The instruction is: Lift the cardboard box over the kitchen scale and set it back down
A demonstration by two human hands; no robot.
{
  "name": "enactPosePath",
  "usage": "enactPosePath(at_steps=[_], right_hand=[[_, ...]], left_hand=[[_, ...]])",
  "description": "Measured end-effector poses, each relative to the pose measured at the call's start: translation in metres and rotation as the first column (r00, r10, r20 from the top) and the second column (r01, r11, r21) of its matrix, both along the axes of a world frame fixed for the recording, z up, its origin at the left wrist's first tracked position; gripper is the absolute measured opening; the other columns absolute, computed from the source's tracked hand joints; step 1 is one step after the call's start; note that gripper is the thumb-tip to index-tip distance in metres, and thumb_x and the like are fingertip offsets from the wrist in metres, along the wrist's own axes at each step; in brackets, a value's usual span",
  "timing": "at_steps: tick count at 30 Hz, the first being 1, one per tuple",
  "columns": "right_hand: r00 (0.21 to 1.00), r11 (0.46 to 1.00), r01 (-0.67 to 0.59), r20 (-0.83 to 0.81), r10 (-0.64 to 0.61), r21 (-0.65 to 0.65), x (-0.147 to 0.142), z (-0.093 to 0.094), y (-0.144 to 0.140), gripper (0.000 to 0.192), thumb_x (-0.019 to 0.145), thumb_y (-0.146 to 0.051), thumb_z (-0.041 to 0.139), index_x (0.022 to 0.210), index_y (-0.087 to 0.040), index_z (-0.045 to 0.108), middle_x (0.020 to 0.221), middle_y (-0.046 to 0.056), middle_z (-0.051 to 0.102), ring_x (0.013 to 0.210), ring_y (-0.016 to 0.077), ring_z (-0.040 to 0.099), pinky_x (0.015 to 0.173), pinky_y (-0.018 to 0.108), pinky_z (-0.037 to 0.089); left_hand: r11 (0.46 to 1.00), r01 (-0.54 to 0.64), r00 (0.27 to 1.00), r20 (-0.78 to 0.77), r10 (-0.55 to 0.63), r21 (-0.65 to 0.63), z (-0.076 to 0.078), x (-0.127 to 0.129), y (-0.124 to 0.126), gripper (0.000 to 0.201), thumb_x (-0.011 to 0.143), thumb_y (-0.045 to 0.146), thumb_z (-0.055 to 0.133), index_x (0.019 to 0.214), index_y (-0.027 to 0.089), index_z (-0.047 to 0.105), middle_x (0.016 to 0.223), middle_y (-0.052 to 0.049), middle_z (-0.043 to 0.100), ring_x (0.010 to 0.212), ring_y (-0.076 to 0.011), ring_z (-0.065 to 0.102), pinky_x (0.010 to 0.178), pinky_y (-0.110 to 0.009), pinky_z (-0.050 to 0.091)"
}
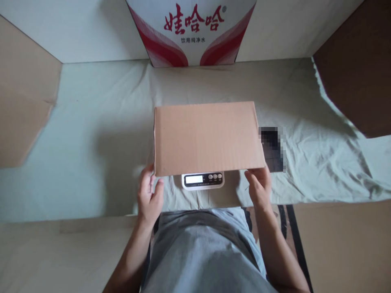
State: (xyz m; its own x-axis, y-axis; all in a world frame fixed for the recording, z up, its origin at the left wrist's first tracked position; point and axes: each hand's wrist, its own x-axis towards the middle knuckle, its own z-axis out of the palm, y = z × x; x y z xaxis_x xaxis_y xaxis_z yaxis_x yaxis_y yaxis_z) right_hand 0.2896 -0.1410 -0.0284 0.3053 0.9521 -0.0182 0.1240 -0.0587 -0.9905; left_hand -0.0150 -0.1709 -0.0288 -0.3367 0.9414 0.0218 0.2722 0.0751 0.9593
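Observation:
A closed brown cardboard box [207, 138] is in the middle of the head view, its broad plain face up. Beneath its near edge shows the front of a white digital kitchen scale [203, 181], with a lit display and several round buttons. The box covers the rest of the scale; whether it rests on the scale I cannot tell. My left hand [149, 196] grips the box's near left corner, fingers along the side and thumb at the front. At the near right corner, my right hand [259, 185] is closed on the box, its fingers partly hidden.
A dark flat object [272, 152], partly pixelated, lies right of the box. Pale wrinkled cloth [122, 134] covers the table. At the back stands a white-and-red printed carton panel [195, 44]. Cardboard panels flank the left [27, 93] and right [360, 73].

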Motion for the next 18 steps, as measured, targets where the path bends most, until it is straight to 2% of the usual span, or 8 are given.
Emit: enactPosePath(at_steps=[2,4,6,9,14,18], right_hand=[[0.999,0.998,0.024,-0.034,-0.022,0.062,-0.004,0.008,-0.002,0.047,0.078,-0.032,0.065,0.124,-0.027,0.055,0.122,0.007,0.064,0.108,0.0213,0.062,0.093,0.039,0.050],[0.998,0.996,-0.003,-0.054,0.008,0.090,-0.012,0.014,-0.002,0.046,0.079,-0.032,0.064,0.124,-0.028,0.056,0.121,0.006,0.064,0.109,0.0214,0.061,0.096,0.039,0.049],[0.997,0.993,-0.053,-0.058,0.060,0.108,-0.021,0.018,0.000,0.042,0.080,-0.033,0.063,0.121,-0.028,0.058,0.119,0.006,0.063,0.109,0.0222,0.061,0.098,0.041,0.048],[0.994,0.984,-0.085,-0.060,0.096,0.159,-0.032,0.027,0.008,0.044,0.079,-0.035,0.063,0.122,-0.030,0.056,0.120,0.006,0.061,0.113,0.0246,0.058,0.103,0.045,0.046],[0.992,0.951,-0.117,-0.016,0.127,0.285,-0.037,0.051,0.045,0.049,0.079,-0.040,0.060,0.126,-0.032,0.052,0.131,0.006,0.056,0.132,0.0281,0.048,0.114,0.047,0.038],[0.984,0.932,-0.155,-0.033,0.175,0.328,-0.036,0.056,0.085,0.055,0.075,-0.038,0.060,0.129,-0.034,0.049,0.141,0.001,0.050,0.140,0.0277,0.039,0.120,0.049,0.030]], left_hand=[[0.998,-0.019,0.998,0.054,0.016,0.054,0.015,0.010,-0.002,0.041,0.089,0.024,0.057,0.130,0.025,0.053,0.132,-0.009,0.056,0.126,-0.0194,0.054,0.108,-0.033,0.043],[0.997,-0.005,0.996,0.090,-0.002,0.080,0.027,0.021,-0.003,0.039,0.089,0.022,0.056,0.128,0.027,0.055,0.126,-0.008,0.059,0.122,-0.0179,0.056,0.108,-0.033,0.044],[0.996,0.017,0.992,0.121,-0.027,0.085,0.035,0.031,-0.001,0.039,0.089,0.023,0.057,0.127,0.030,0.054,0.122,-0.006,0.060,0.119,-0.0177,0.057,0.111,-0.037,0.043],[0.995,0.022,0.990,0.137,-0.036,0.101,0.045,0.038,0.010,0.043,0.087,0.025,0.059,0.129,0.032,0.052,0.132,-0.007,0.056,0.128,-0.0205,0.051,0.116,-0.044,0.037],[0.963,0.085,0.989,0.096,-0.113,0.257,0.067,0.038,0.050,0.048,0.087,0.033,0.060,0.133,0.031,0.047,0.139,-0.006,0.050,0.138,-0.0241,0.042,0.115,-0.045,0.036],[0.935,0.111,0.986,0.081,-0.146,0.336,0.070,0.035,0.094,0.041,0.089,0.047,0.055,0.126,0.028,0.049,0.134,-0.006,0.051,0.132,-0.0234,0.046,0.114,-0.043,0.037]])
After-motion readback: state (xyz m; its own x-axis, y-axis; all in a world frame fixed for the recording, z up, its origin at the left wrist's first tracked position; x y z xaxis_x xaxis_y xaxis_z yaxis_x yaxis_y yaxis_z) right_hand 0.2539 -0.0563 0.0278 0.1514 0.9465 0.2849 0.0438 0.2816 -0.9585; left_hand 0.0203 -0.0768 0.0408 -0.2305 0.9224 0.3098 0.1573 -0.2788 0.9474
